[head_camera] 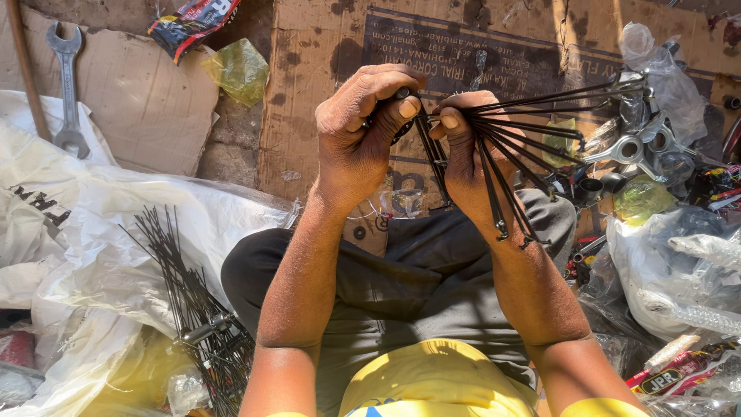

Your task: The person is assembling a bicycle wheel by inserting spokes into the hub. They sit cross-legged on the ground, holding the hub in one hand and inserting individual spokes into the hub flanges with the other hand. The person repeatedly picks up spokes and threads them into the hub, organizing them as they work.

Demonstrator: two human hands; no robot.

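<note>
1. Two bare hands are raised in front of the chest, forearms angled upward from the lap. Between them they hold one bunch of thin black wheel spokes (532, 123) — too many and too overlapped to count exactly, certainly more than ten.
2. The left hand (363, 131) is clenched, fingers curled over the near ends of the spokes, its thumb tip pressed beside the other hand's thumb.
3. The right hand (467, 158) grasps the bunch in a fist; spokes fan out from it to the right and downward across its wrist.
4. A second heap of spokes (189, 297) lies on white plastic sheeting (100, 224) at lower left, well apart from the hands — again uncountable, with a small metal hub among them.
5. One open-ended spanner (68, 89) rests on cardboard (147, 96) at upper left.
6. One green plastic bag (239, 71) lies at the gap between two cardboard sheets.
7. At right, a crowded pile of shiny metal bicycle parts (637, 147) and clear plastic bags hems in the fanned spoke tips; more open room lies above the hands, over the flat printed cardboard.
</note>
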